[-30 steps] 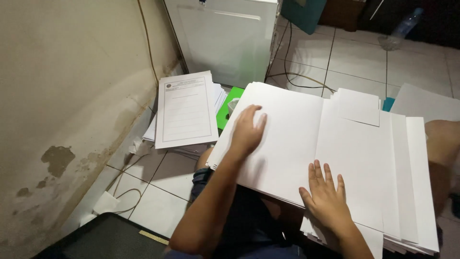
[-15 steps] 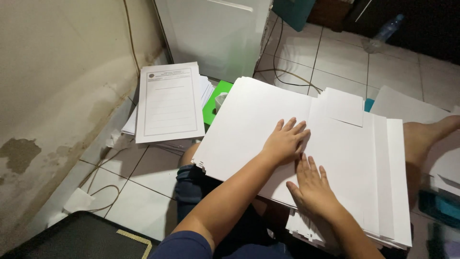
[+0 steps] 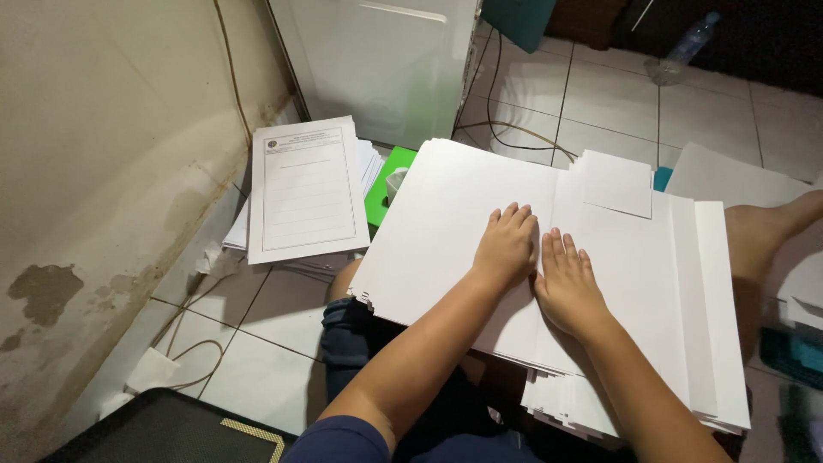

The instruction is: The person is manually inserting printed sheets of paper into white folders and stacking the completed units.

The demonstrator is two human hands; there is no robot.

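Observation:
Two stacks of large white sheets (image 3: 446,223) lie side by side on my lap. My left hand (image 3: 506,246) rests flat on the left stack, fingers together, next to the seam between the stacks. My right hand (image 3: 566,279) lies flat just beside it on the right stack (image 3: 660,274), almost touching the left hand. A smaller white sheet (image 3: 617,182) sits on top at the far edge of the right stack. Neither hand grips anything.
A pile of printed forms (image 3: 304,193) lies on the tiled floor at the left by the stained wall. A green object (image 3: 390,184) shows behind the sheets. A white cabinet (image 3: 386,60), cables (image 3: 506,129), a plastic bottle (image 3: 686,51) and my bare leg (image 3: 771,227) surround me.
My left hand slid right across the left stack, and my right hand moved up, so both now lie side by side at the seam. The camera view shifted slightly.

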